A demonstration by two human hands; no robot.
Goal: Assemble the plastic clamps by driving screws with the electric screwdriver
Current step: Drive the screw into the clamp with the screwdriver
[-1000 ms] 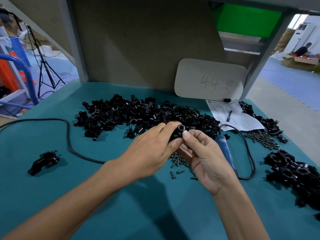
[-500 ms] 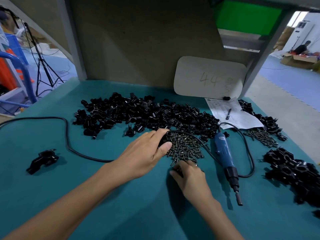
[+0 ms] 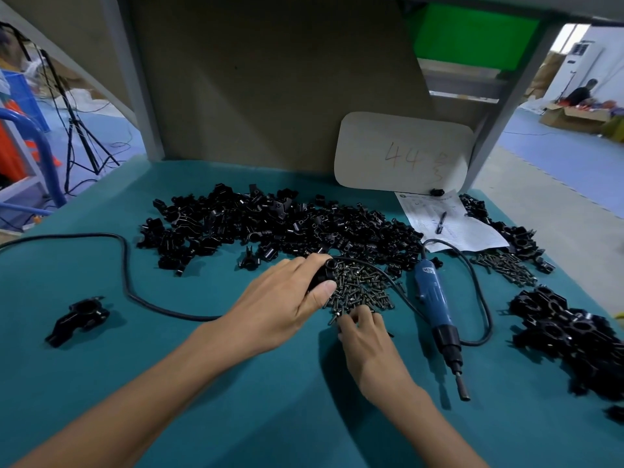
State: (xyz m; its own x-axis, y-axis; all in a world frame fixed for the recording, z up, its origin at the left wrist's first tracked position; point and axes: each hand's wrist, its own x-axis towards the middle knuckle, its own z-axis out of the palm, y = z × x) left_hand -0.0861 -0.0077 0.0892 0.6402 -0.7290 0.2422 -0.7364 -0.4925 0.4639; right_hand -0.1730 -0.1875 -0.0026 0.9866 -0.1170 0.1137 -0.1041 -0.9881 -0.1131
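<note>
L hand (image 3: 287,298) closed round a black plastic clamp (image 3: 323,273), resting at edge of screw pile (image 3: 363,292) mid surface (image 3: 270,417). R hand (image 3: 366,346) fingers curled into screws, prob. pinching one, can't tell. Electric screwdriver (image 3: 435,305) lies just right, untouched

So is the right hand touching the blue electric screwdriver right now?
Apart. The head view shows bare teal mat between the right hand, whose fingertips sit at the near edge of the screw pile, and the electric screwdriver lying to its right.
</note>
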